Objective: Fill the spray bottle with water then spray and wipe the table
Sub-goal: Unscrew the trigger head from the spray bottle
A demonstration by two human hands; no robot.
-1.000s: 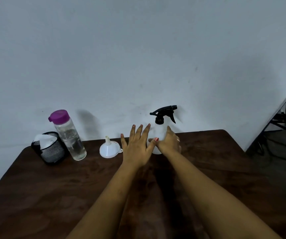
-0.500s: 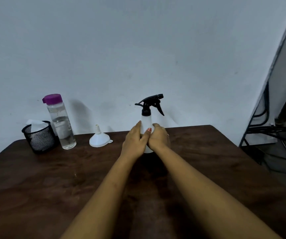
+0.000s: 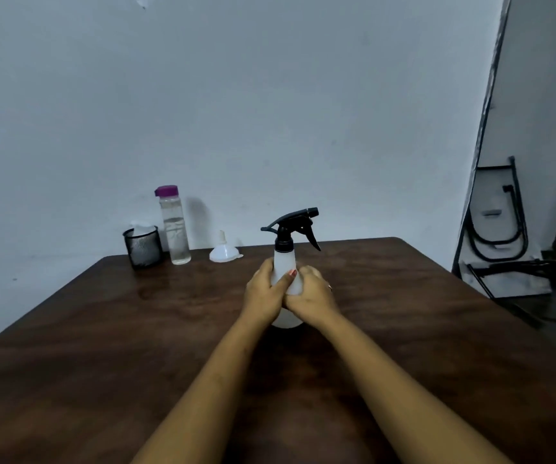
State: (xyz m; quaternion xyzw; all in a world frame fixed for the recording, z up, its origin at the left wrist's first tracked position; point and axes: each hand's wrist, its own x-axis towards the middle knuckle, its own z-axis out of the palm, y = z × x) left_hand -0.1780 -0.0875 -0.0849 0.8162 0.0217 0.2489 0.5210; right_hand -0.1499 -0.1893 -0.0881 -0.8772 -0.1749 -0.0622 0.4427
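Note:
A white spray bottle (image 3: 284,262) with a black trigger head stands upright on the dark wooden table (image 3: 102,346), near its middle. My left hand (image 3: 265,294) wraps its left side and my right hand (image 3: 313,298) its right side, both closed around the body. A clear water bottle (image 3: 175,229) with a purple cap stands at the back left, partly filled. A white funnel (image 3: 223,252) lies mouth-down beside it. A black mesh cup (image 3: 142,246) holds a white cloth or tissue.
A pale wall runs right behind the table's far edge. To the right, past the table's edge, black metal frames (image 3: 504,229) lean and lie on the floor.
My left hand went from open beside the spray bottle to closed around it. Both hands drew the bottle away from the wall toward the table's middle.

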